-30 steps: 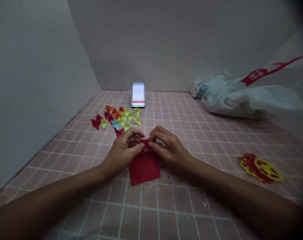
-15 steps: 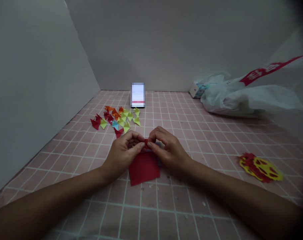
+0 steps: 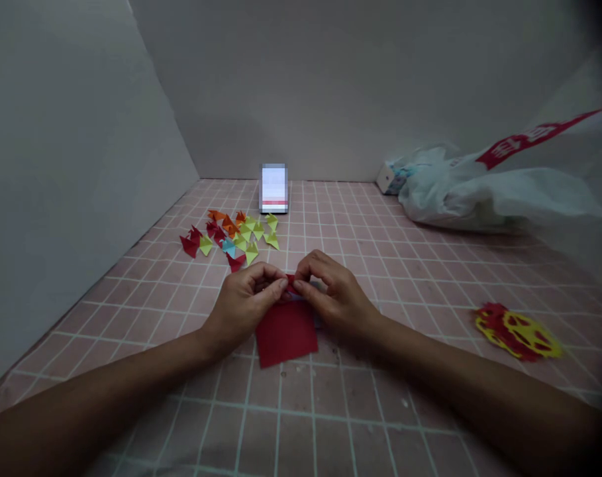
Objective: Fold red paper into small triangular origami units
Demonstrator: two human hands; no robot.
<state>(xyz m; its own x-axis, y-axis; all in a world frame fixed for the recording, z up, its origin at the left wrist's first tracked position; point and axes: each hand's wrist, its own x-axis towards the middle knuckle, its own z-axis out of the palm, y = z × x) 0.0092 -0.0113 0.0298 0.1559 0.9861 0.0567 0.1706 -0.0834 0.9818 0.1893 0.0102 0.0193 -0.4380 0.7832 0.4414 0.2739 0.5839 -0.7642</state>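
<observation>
A small folded piece of red paper point(image 3: 291, 283) is pinched between my two hands near the middle of the view. My left hand point(image 3: 248, 297) grips its left side with thumb and fingers. On its right side, the thumb and fingers of my right hand point(image 3: 334, 291) are closed on it. Fingers cover most of the piece. A flat red paper square point(image 3: 287, 334) lies on the tiled-pattern surface just below my hands. Something pale, partly hidden, lies behind my right hand.
Folded paper birds in red, orange, yellow and blue point(image 3: 228, 246) lie at the back left. Behind them a lit phone point(image 3: 273, 189) stands upright. Red and yellow paper cutouts point(image 3: 519, 332) lie at right. A white plastic bag point(image 3: 459, 195) and a box point(image 3: 387, 179) are back right.
Both hands have shifted only slightly, and a little more of the small red piece shows between the fingertips.
</observation>
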